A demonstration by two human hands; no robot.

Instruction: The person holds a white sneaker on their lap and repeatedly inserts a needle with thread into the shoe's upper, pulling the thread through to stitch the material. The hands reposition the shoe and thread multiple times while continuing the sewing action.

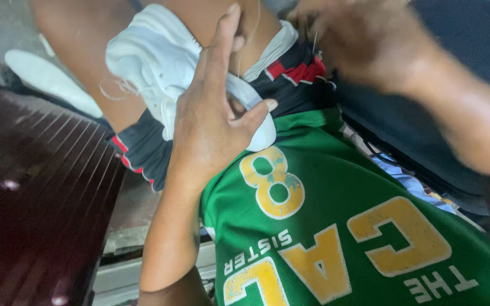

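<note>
While the left hand (214,122) lies flat over the white shoe (160,62), its fingers are spread apart and pressed down, thumb hooked around the shoe's near edge, which looks like a way of pinning the shoe against the thigh so it cannot shift. The shoe rests on the person's lap, in the middle of the scene toward the far side, lying over black shorts with red and white trim (143,150). A loose pale thread (112,90) curls off the shoe's left side. The right hand (364,42) hovers at the far right, blurred; its fingers seem drawn together as if pinching something thin, perhaps a needle (315,41), though I cannot tell for certain. A fine strand runs from that area down toward the shoe. Nearer, a green jersey with yellow lettering (336,226) fills the foreground. To the left stands a dark wooden surface (35,204), and a white insole (52,79) lies on the floor beyond it.
</note>
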